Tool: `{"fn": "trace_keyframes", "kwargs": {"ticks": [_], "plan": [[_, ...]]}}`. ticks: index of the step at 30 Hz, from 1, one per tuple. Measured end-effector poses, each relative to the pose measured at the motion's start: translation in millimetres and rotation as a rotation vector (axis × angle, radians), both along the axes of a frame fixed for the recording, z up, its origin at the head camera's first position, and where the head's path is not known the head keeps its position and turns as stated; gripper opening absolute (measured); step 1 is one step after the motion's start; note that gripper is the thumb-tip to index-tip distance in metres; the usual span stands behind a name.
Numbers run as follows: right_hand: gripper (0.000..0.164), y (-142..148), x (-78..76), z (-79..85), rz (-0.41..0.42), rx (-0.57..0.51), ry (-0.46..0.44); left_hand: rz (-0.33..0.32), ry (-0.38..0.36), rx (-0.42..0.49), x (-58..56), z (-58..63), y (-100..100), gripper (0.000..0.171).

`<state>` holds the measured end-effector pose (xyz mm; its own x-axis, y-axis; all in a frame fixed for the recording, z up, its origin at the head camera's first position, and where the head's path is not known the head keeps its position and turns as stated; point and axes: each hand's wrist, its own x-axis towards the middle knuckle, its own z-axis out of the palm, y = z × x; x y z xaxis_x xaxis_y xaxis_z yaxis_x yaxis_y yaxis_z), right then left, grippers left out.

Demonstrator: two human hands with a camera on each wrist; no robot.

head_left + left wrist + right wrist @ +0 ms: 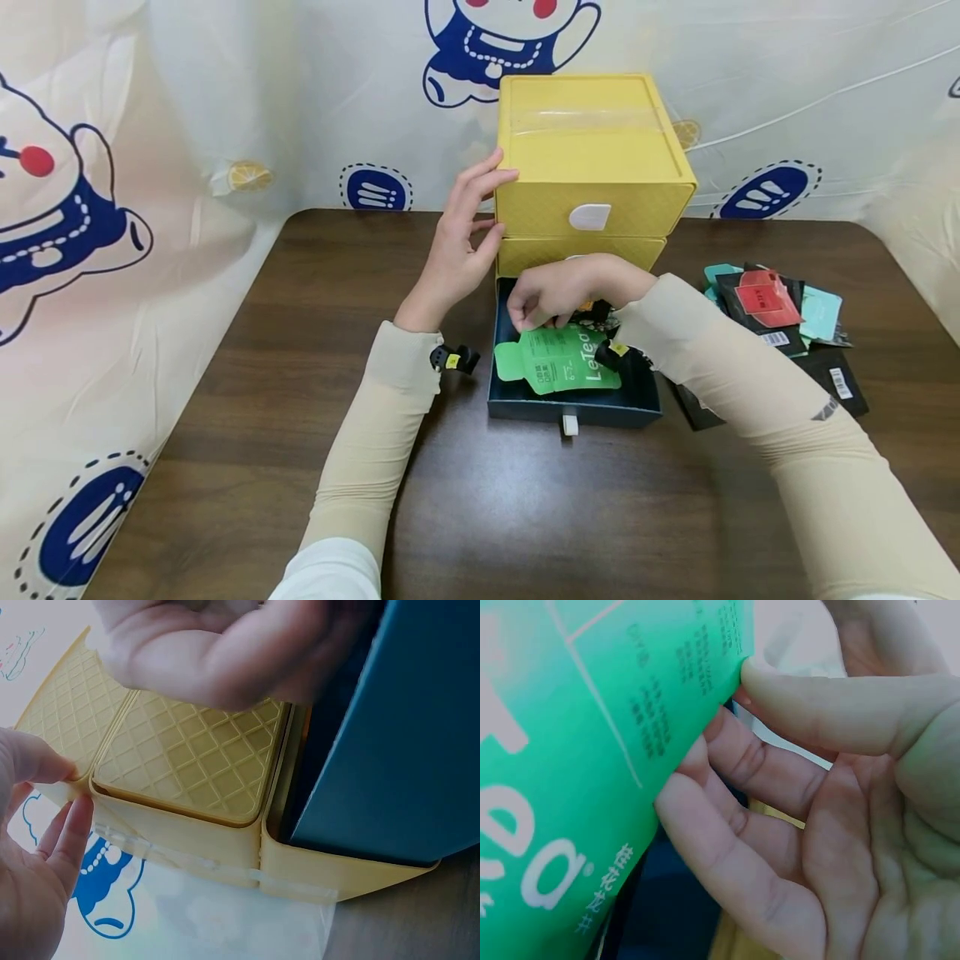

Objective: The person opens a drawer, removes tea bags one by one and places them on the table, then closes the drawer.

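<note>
A yellow drawer box (588, 158) stands at the back of the table, its dark blue bottom drawer (525, 407) pulled out toward me. My left hand (465, 233) rests against the box's left side, fingers on its edge; in the left wrist view the thumb and fingertips touch the corner by the seam between drawers. Over the open drawer, my right hand (577, 287) pinches the edge of a green tea packet (573, 362) with white print, as the right wrist view shows. The packet lies tilted above the drawer; part of the contents beneath is hidden by hand and packet.
Right of the drawer lies a loose pile of packets: a black one with a red label (765, 298), a light teal one (821, 312) and a black one with a barcode (836, 379). A printed white curtain (300, 108) hangs behind the brown table (315, 400).
</note>
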<state>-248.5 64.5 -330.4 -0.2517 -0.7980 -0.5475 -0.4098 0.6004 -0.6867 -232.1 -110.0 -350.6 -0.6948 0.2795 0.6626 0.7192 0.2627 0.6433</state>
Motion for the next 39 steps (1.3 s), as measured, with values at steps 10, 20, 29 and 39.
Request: {"fn": "trace_keyframes", "kwargs": {"ticks": [10,20,29,39], "plan": [[0.017,37,2.9,36.0,-0.108,-0.076,0.055,0.003,-0.002,0.004,1.4,-1.6,-1,0.048],[0.016,125,9.3,66.8,-0.296,-0.085,0.163,0.021,-0.047,-0.014,1.2,-2.5,1,0.049],[0.017,223,16.0,31.9,-0.398,-0.163,0.042,0.020,-0.046,-0.012,0.7,0.4,2,0.049],[0.013,272,30.5,-16.3,-0.600,-0.043,-0.074,0.032,-0.054,-0.021,1.1,0.7,2,0.049]]}}
